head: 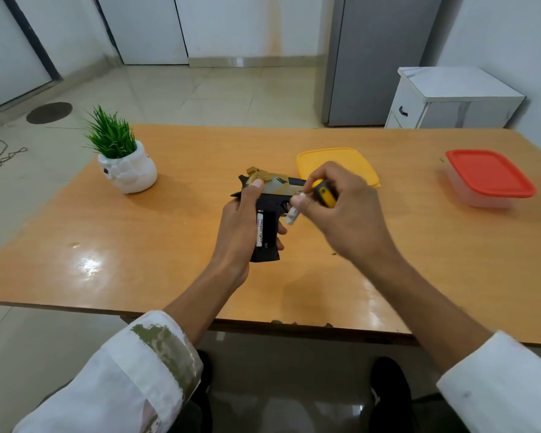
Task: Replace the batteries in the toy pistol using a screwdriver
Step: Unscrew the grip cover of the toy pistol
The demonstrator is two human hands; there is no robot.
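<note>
My left hand [236, 228] grips the black and gold toy pistol [270, 200] above the table, thumb on the slide, fingers round the grip. The grip's battery bay is open, and one battery [260, 229] lies in it. My right hand [341, 210] pinches a second white battery [292, 215] just right of the grip. That hand also holds the yellow and black screwdriver [324, 192] in its palm; the screwdriver's shaft is hidden.
A yellow container lid [334, 159] lies behind the pistol. A clear box with a red lid [489, 178] stands at the right. A small plant in a white pot [127, 167] stands at the left on the wooden table [138, 245]. A white cabinet [450, 98] is beyond the table.
</note>
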